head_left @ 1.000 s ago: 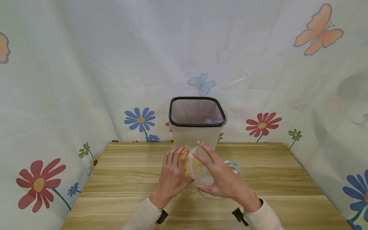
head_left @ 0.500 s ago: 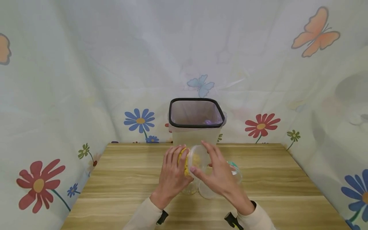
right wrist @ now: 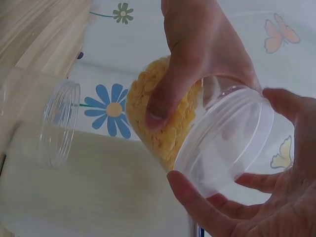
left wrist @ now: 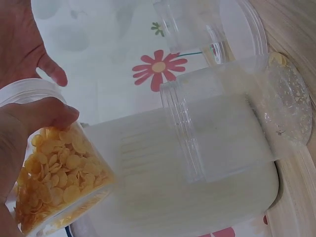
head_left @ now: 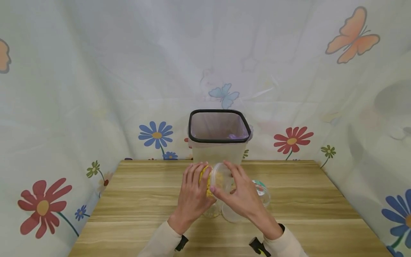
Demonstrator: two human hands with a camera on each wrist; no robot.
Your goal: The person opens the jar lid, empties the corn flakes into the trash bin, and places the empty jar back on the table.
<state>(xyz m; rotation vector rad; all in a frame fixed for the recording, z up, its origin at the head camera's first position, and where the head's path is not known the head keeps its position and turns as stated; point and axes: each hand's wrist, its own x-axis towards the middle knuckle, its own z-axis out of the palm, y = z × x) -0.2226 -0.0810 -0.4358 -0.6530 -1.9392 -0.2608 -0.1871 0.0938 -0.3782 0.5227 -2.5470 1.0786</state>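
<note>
One jar (left wrist: 64, 173) of yellow flakes (right wrist: 173, 136) was held up in front of you, off the bench (head_left: 144, 200), tipped well over with its lid (right wrist: 227, 143) facing your right. Your left hand (head_left: 194, 191) was clamped round its body, thumb against the wall, a hold that probably served to steady it and stop it rolling. Your right hand (head_left: 245, 198) was clamped on the lid by its edge, thumb on one side and fingers round the other, leaving the face uncovered; such a spread grip would suit turning it, I judged. The lid sat over the mouth, though how tightly I couldn't tell. The tilt likely set the lid square to your right palm.

Just below, a bare jar (left wrist: 217, 118) stood upright on the bench, with crumbs (left wrist: 291, 94) at its base. Beside it was a spare lid (left wrist: 242, 29), flat or leaning I couldn't tell, and near that stood a third jar (head_left: 263, 194), all seemingly grouped for easy reach. Behind them stood the bin (head_left: 218, 151), near the flowered curtain (head_left: 160, 53), perhaps set back to leave your arms room.
</note>
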